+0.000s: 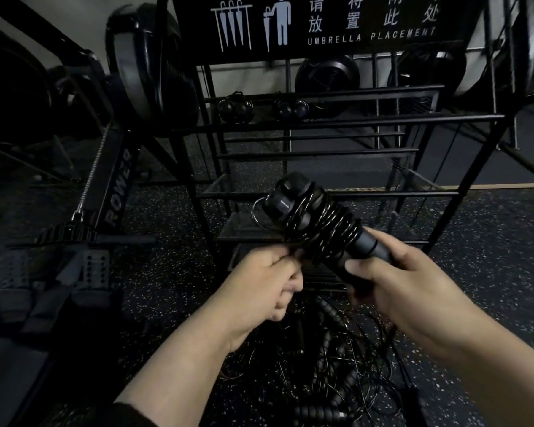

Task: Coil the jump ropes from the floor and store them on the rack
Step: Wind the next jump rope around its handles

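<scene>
You held jump-rope handles point(293, 195) that looked like smooth black plastic with a dull sheen, wound in a thin, glossy cord point(327, 226) that caught the light. The rack point(321, 121) before you was matt black painted metal with fine mesh shelves. The floor point(167, 272) under you was rough, speckled dark rubber.

The right hand point(413, 291) grips a pair of black handles point(293, 198) wound round with thin black cord point(327, 229), while the left hand point(269, 285) pinches the cord's end. Below them, a tangle of ropes point(330, 371) lies on the speckled floor point(167, 272), before the black rack point(321, 124).
</scene>
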